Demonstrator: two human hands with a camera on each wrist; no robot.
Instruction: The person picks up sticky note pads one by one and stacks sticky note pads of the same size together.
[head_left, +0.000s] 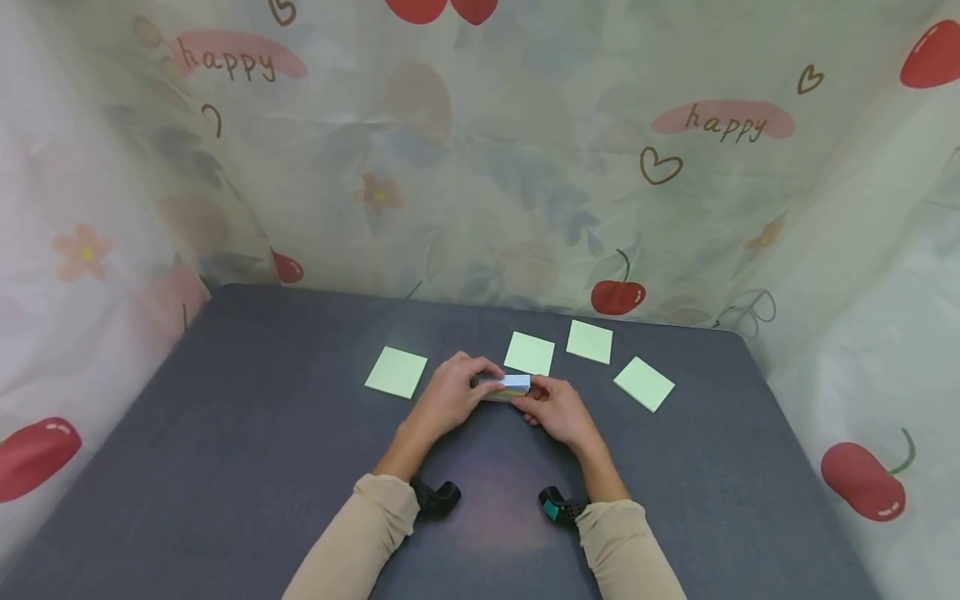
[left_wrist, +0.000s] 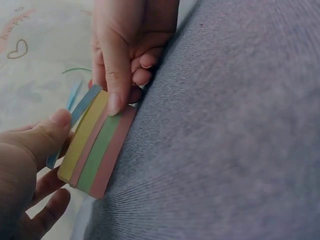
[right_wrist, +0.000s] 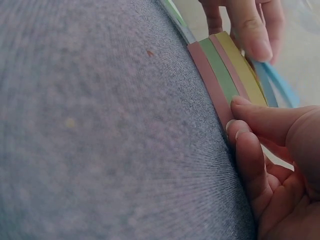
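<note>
Both hands are on a thick stack of sticky notes (head_left: 514, 388) near the middle of the dark table. Its edge shows pink, green, pink, yellow and blue layers. My right hand (right_wrist: 285, 150) grips one end, its thumb pressed on the layered side. At the blue face, my left hand (left_wrist: 25, 155) pinches between thumb and fingers. A light blue sheet (right_wrist: 282, 85) stands apart from the rest of the blue layer there. In the left wrist view, the left fingers are partly hidden behind the stack.
On the table (head_left: 262, 467), one pale green note (head_left: 396, 372) lies left of the hands. Other green notes lie at the back and right: one (head_left: 529, 353) just behind the stack, a second (head_left: 589, 342), and a third (head_left: 643, 384). A patterned curtain (head_left: 480, 167) encloses the back and sides.
</note>
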